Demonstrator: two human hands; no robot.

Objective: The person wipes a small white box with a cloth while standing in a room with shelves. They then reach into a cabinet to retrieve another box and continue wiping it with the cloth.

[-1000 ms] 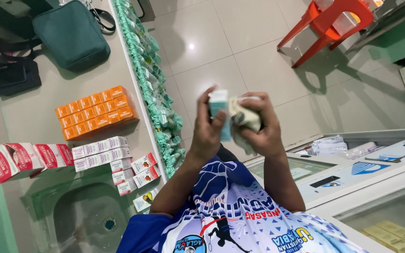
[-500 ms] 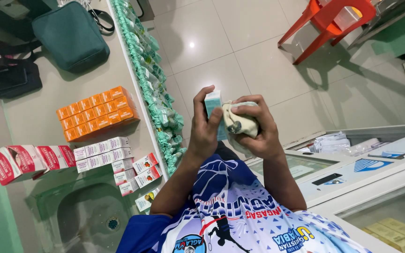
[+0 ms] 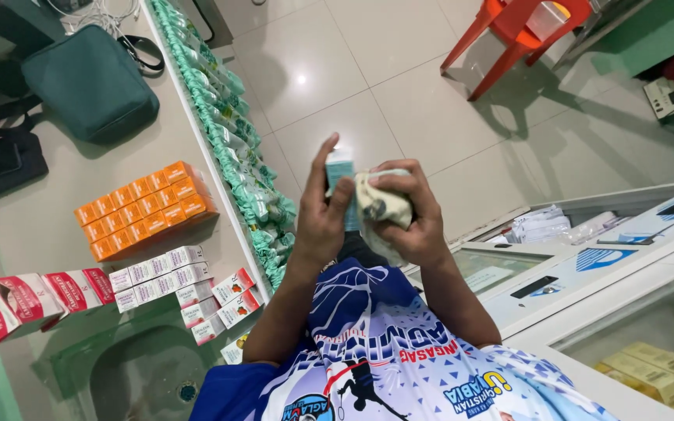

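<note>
so the left hand is wrapped around a small pale teal box, holding it upright out in front of the chest, above the tiled floor. the right hand is bunched tight on a crumpled cloth and pressing it against the side of that box. both hands are clenched on their own thing and close together, touching at the box.

looks to me like the step in hand is wiping the box down, mid-rub. for the next bit i'd say the box needs turning in the left hand so a fresh face meets the cloth, with the grip kept firm enough that it doesn't slip.

off to the left, the tabletop has a block of orange boxes, some white boxes, red and white cartons and a teal bag. a row of green packets hangs along its edge. glass-topped freezer on the right.
</note>
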